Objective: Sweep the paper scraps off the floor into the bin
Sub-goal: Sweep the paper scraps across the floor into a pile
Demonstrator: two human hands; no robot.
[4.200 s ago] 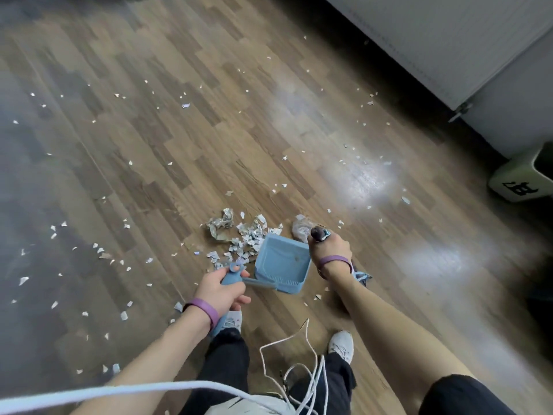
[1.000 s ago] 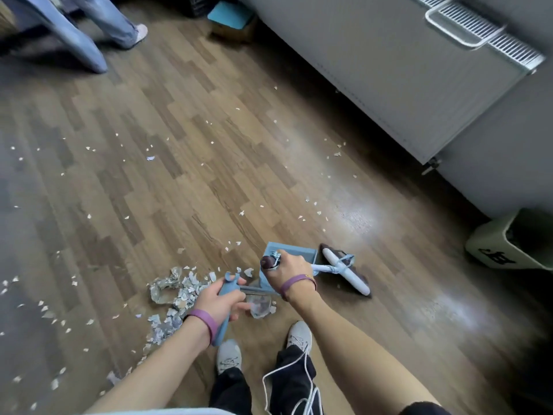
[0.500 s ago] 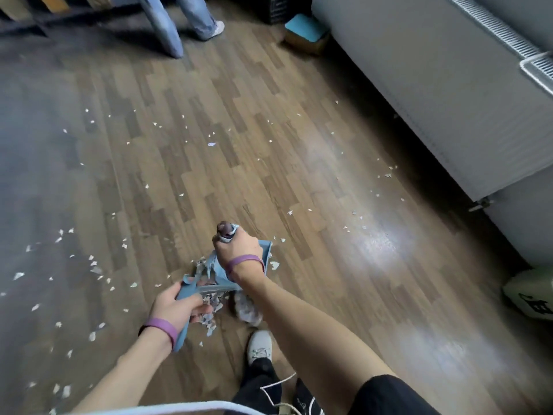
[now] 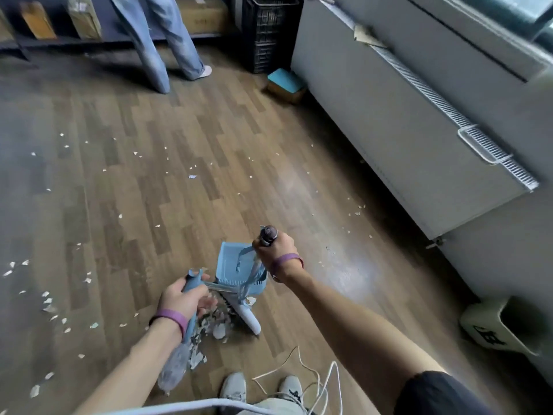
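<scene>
My left hand (image 4: pixel 184 298) grips the blue handle of a blue dustpan (image 4: pixel 236 266), whose pan stands on the wooden floor ahead of my feet. My right hand (image 4: pixel 276 250) grips the top of the broom handle (image 4: pixel 267 233); the broom's white head (image 4: pixel 247 317) rests on the floor just behind the dustpan. A heap of paper scraps (image 4: pixel 206 327) lies under my left wrist beside the broom head. Loose scraps (image 4: pixel 48 304) dot the floor to the left and farther out. The white bin (image 4: pixel 493 324) stands at the right edge.
A long white chest freezer (image 4: pixel 404 115) runs along the right side. Another person's legs (image 4: pixel 161 40) stand at the far end, near a black crate (image 4: pixel 266 31) and a small blue-topped box (image 4: pixel 285 82). A white cord (image 4: pixel 299 369) trails by my shoes.
The view has tilted up and the room's far end now shows. The broom head has come round behind the dustpan, and the scrap heap lies by my left wrist.
</scene>
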